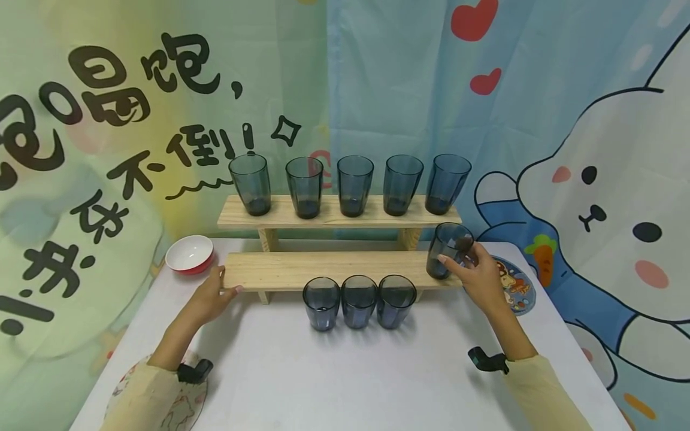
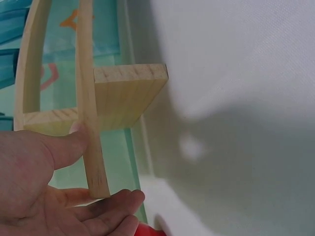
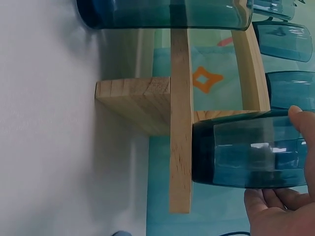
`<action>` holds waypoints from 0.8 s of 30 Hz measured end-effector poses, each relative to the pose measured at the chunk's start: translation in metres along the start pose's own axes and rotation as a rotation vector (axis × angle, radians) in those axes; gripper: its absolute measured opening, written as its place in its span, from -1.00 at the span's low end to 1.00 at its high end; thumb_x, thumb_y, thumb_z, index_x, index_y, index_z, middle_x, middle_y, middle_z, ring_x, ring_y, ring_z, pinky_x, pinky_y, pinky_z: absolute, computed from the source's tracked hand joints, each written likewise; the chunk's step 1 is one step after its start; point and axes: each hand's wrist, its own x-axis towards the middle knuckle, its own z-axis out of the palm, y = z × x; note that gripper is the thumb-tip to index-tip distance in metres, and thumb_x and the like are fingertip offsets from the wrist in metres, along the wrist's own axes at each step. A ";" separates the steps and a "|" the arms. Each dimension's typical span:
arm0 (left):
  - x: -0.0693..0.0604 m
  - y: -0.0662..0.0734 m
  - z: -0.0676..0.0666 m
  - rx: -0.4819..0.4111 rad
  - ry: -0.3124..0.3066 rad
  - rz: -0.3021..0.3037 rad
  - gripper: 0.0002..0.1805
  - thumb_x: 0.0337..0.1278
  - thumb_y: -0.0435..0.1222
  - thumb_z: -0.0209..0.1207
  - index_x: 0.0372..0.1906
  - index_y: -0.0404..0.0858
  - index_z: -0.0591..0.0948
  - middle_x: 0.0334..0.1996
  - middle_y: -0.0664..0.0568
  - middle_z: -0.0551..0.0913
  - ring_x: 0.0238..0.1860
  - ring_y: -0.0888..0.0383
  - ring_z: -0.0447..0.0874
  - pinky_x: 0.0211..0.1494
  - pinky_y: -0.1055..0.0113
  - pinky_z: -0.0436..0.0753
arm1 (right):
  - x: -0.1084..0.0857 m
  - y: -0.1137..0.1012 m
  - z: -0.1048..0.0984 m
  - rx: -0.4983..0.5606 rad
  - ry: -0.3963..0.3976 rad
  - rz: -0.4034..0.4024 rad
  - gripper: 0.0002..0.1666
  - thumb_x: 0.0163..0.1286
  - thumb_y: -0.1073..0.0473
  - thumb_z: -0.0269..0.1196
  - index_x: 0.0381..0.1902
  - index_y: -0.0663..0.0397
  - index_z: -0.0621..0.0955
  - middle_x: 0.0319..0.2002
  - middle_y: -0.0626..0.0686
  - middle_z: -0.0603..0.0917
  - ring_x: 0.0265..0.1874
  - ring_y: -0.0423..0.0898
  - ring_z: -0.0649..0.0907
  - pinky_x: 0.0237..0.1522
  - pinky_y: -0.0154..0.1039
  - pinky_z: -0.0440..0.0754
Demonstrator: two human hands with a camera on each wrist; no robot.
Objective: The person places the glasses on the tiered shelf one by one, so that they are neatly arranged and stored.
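While the R hand [image 1: 481, 280] grips a glass [image 1: 443, 254] right of ctr in the head view, only the R wrist view clearly gets its base against the shelf [image 1: 323, 269]. L hand [image 1: 207, 297], left of ctr, has thumb + fingers round the shelf's end. Bowl's [image 1: 190, 252] white inside; L wrist view just gets a red bit, bottom edge btw.

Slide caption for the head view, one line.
Right hand holds a glass on the lower shelf, left hand grips that shelf's left end; five glasses stand above.
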 end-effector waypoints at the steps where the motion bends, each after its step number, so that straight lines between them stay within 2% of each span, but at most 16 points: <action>1: 0.000 0.000 0.000 -0.001 0.000 -0.001 -0.20 0.58 -0.20 0.15 0.47 -0.66 0.02 0.42 -0.75 0.21 0.48 -0.59 0.22 0.48 -0.38 0.29 | 0.000 0.000 0.000 0.005 -0.006 -0.001 -0.10 0.44 -0.11 0.44 0.46 0.33 0.37 0.48 0.37 0.42 0.54 0.28 0.37 0.54 0.15 0.31; 6: -0.001 0.003 -0.001 0.001 -0.002 -0.004 -0.20 0.58 -0.20 0.15 0.47 -0.67 0.02 0.40 -0.76 0.22 0.46 -0.59 0.25 0.46 -0.38 0.32 | -0.002 -0.002 -0.007 0.016 -0.027 -0.006 0.06 0.44 -0.09 0.43 0.61 0.31 0.19 0.55 0.38 0.30 0.58 0.30 0.30 0.55 0.18 0.27; 9: -0.002 0.003 -0.002 0.002 -0.001 -0.002 -0.20 0.57 -0.20 0.16 0.47 -0.66 0.02 0.40 -0.75 0.23 0.46 -0.58 0.26 0.46 -0.37 0.33 | -0.008 -0.007 -0.015 0.006 -0.002 -0.019 0.11 0.44 -0.06 0.43 0.66 0.28 0.11 0.57 0.36 0.26 0.57 0.29 0.29 0.54 0.21 0.28; 11: -0.002 0.003 -0.002 0.003 0.001 0.000 -0.21 0.58 -0.20 0.16 0.46 -0.66 0.03 0.40 -0.75 0.23 0.46 -0.58 0.26 0.46 -0.37 0.32 | -0.013 -0.011 -0.021 -0.007 0.025 -0.030 0.08 0.45 -0.05 0.43 0.65 0.28 0.14 0.56 0.34 0.30 0.55 0.28 0.33 0.53 0.18 0.31; 13: -0.002 0.003 -0.001 0.000 0.003 0.001 -0.21 0.57 -0.21 0.16 0.46 -0.67 0.03 0.40 -0.75 0.23 0.46 -0.58 0.26 0.46 -0.38 0.32 | -0.019 -0.014 -0.026 -0.047 0.057 -0.024 0.01 0.47 -0.10 0.40 0.62 0.27 0.21 0.52 0.31 0.38 0.50 0.25 0.40 0.51 0.05 0.37; 15: -0.001 0.002 -0.001 0.000 0.002 0.001 -0.21 0.57 -0.22 0.16 0.46 -0.67 0.02 0.40 -0.75 0.23 0.46 -0.59 0.25 0.46 -0.38 0.31 | -0.027 -0.014 -0.029 -0.065 0.081 -0.015 -0.08 0.51 -0.11 0.36 0.57 0.28 0.29 0.47 0.30 0.45 0.45 0.23 0.46 0.46 -0.21 0.44; 19: -0.001 0.002 -0.001 0.002 0.002 -0.001 -0.21 0.57 -0.21 0.15 0.47 -0.67 0.02 0.40 -0.76 0.22 0.46 -0.59 0.25 0.46 -0.38 0.32 | -0.046 -0.011 -0.025 -0.075 0.083 0.002 -0.22 0.55 -0.10 0.31 0.47 0.30 0.39 0.34 0.29 0.56 0.32 0.09 0.58 0.22 -0.64 0.45; 24: 0.000 0.002 -0.001 0.005 0.000 -0.004 -0.20 0.57 -0.20 0.15 0.47 -0.66 0.02 0.41 -0.75 0.22 0.46 -0.59 0.25 0.47 -0.38 0.31 | -0.070 -0.004 -0.002 -0.003 -0.006 0.000 -0.25 0.53 0.00 0.36 0.46 0.33 0.39 0.34 0.28 0.54 0.33 0.06 0.55 0.27 -0.61 0.43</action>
